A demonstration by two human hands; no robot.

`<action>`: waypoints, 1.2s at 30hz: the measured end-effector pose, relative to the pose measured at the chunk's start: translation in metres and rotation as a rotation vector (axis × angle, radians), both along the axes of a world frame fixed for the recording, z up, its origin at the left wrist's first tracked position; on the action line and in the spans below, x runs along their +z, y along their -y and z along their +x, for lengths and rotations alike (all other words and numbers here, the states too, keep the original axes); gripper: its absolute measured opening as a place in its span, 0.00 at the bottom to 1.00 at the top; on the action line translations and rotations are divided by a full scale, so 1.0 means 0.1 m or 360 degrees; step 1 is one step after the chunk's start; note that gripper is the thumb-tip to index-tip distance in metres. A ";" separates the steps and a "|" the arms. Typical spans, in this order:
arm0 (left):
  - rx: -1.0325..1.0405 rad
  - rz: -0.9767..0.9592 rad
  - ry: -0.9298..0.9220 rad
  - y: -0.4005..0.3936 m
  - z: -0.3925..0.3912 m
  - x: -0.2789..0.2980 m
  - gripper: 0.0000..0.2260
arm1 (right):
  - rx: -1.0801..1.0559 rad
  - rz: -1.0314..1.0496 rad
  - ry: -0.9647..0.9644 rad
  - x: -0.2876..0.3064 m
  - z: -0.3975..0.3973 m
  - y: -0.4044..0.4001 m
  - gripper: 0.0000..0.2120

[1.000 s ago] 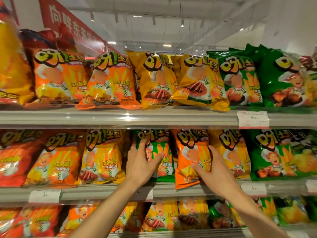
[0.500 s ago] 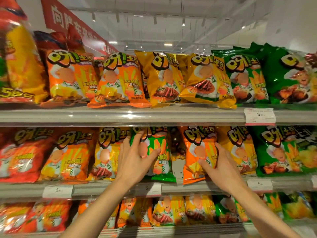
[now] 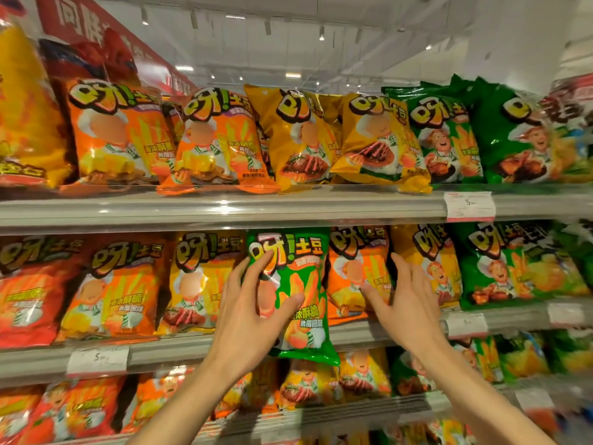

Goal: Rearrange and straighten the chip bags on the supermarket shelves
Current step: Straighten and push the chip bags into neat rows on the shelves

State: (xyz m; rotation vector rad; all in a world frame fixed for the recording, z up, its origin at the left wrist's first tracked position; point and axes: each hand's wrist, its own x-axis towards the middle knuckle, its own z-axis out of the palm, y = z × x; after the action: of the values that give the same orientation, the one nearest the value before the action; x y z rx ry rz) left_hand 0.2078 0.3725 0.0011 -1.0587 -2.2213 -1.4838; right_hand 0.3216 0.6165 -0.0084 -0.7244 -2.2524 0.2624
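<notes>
A green chip bag (image 3: 301, 284) stands out in front of the middle shelf (image 3: 179, 348), and its bottom hangs over the shelf lip. My left hand (image 3: 253, 313) grips its left side, thumb across the front and fingers around the edge. To its right an orange chip bag (image 3: 349, 271) stands upright in the row. My right hand (image 3: 407, 300) lies spread against that bag's right edge. Its thumb touches the bag's front and its fingers point up into the gap beside a yellow bag (image 3: 430, 252).
The top shelf (image 3: 224, 207) carries orange, yellow and green bags, some leaning. The middle row runs from red and orange bags on the left to green bags (image 3: 500, 264) on the right. More bags fill the lower shelf (image 3: 321, 412). Price tags (image 3: 469, 205) hang on the rails.
My left hand has pulled the green bag forward and to the right, out of the row. The orange bag has gone back upright into the row, and my right hand has loosened on it.
</notes>
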 end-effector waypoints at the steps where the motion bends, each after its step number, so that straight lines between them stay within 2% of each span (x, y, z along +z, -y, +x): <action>1: -0.0035 -0.0003 -0.0002 -0.06 0.05 -0.02 0.34 | -0.0004 0.0034 -0.0053 0.01 0.07 -0.05 0.37; 5: -0.0075 0.0017 -0.0051 -0.33 0.26 -0.06 0.35 | -0.0099 0.0046 -0.0187 0.13 0.38 -0.40 0.33; 11: -0.0090 0.0074 -0.0065 -0.96 0.66 -0.05 0.35 | -0.0194 -0.0047 -0.0131 0.15 0.82 -1.17 0.34; 17: 0.0052 0.0083 -0.0082 -1.70 1.09 -0.03 0.36 | 0.0220 -0.0218 0.0049 0.20 0.96 -1.72 0.36; 20: 0.0148 0.0084 -0.0100 -1.91 1.16 -0.02 0.36 | 0.0317 -0.0130 0.0064 0.24 0.91 -1.84 0.37; 22: 0.0189 0.0074 -0.0101 -1.98 1.18 0.00 0.35 | 0.0380 -0.0168 0.0059 0.28 0.84 -1.87 0.38; 24: 0.0233 0.0057 -0.0078 -2.01 1.17 0.02 0.35 | 0.0452 -0.0355 0.0131 0.33 0.75 -1.87 0.41; 29: 0.0310 0.0062 -0.0073 -2.01 1.14 0.06 0.35 | 0.0509 -0.0709 0.0241 0.31 0.54 -1.83 0.53; 32: 0.0341 0.0048 -0.0080 -1.95 1.12 0.08 0.35 | 0.0459 -0.0697 0.0279 0.27 0.49 -1.78 0.58; 36: 0.0363 0.0016 -0.0106 -1.75 1.06 0.09 0.34 | 0.0415 -0.0654 0.0243 0.21 0.47 -1.73 0.56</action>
State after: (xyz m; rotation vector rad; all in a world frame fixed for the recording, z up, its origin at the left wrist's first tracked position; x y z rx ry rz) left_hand 0.3143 0.5477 0.0104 -0.8075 -2.2015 -1.3418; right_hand 0.3685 0.7893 0.0129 -0.6721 -2.4690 0.8404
